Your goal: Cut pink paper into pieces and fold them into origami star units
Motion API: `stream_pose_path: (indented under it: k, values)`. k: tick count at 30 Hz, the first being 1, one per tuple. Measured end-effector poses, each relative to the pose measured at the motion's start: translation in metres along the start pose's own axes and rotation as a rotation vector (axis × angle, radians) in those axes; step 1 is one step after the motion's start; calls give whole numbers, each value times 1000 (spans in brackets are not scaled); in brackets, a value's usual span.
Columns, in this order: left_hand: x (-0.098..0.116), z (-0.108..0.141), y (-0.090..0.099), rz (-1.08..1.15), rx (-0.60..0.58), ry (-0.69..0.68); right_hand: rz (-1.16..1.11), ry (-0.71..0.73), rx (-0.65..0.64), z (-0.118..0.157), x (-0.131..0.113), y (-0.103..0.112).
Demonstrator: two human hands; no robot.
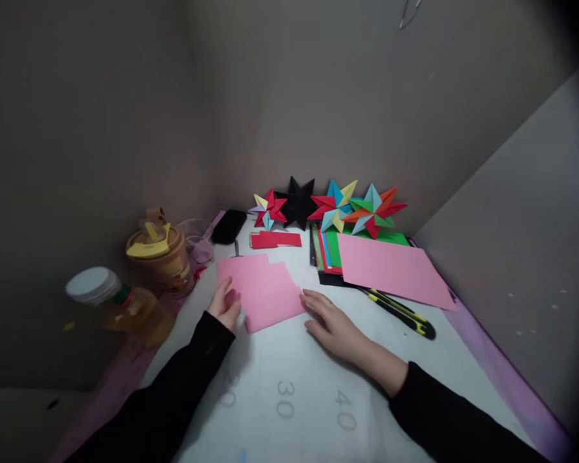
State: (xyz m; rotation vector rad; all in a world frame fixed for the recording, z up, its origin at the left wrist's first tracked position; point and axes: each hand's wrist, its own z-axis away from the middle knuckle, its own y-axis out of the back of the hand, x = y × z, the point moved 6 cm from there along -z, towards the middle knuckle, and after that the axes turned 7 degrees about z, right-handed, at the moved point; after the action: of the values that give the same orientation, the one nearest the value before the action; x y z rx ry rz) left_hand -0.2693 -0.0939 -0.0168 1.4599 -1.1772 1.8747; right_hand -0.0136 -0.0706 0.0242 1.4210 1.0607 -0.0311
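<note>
Pink paper pieces (270, 292) lie overlapped on the white mat in front of me, their stepped edges showing at the back. At their left edge is my left hand (224, 305), its thumb and fingers apart and a little bent, holding nothing that I can see. My right hand (335, 325) rests by the right edge with fingers stretched out, the fingertips at the paper's border. Behind lies a small stack of red strips (276, 240). A black and yellow utility knife (400, 314) is to the right of my right hand.
Coloured sheets with a large pink sheet (390, 267) on top lie at the back right. Folded paper stars (335, 206) lean against the wall. On the left stand a lidded brown cup (161, 257) and a white-capped bottle (137, 315), with a black phone-like object (229, 226) behind.
</note>
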Motion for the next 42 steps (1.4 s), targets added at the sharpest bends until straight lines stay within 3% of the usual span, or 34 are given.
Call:
stream_pose_path:
  k: [6, 9, 11, 13, 16, 18, 21, 25, 29, 35, 39, 42]
  values:
    - [-18, 19, 1, 27, -16, 80, -428, -326, 113, -31, 28, -15]
    - [-19, 20, 0, -27, -33, 61, -477, -359, 111, -34, 28, -20]
    - [-10, 22, -1, -142, -54, -19, -341, -303, 146, -30, 23, -14]
    - [6, 27, -7, -341, -130, -215, -144, -163, 154, -25, 11, -7]
    - [23, 38, -24, -718, -332, -529, 29, 58, 25, -22, -7, -11]
    - [20, 40, -28, -926, -412, -577, 34, 86, -64, -25, -9, -18]
    - [12, 32, -24, -1100, -418, -536, -120, -116, -10, -34, 3, -19]
    - [4, 25, -21, -1177, -477, -500, -616, -550, 78, -34, 27, -16]
    - [3, 22, -21, -1162, -512, -461, -821, -675, 18, -29, 28, -12]
    - [5, 18, -17, -1008, -477, -420, -735, -550, -133, -27, 22, -19]
    - [9, 11, -10, -673, -302, -307, -567, -397, -61, -29, 14, -8]
    - [3, 10, -13, -320, -341, -78, -428, -254, 29, -30, 2, 7]
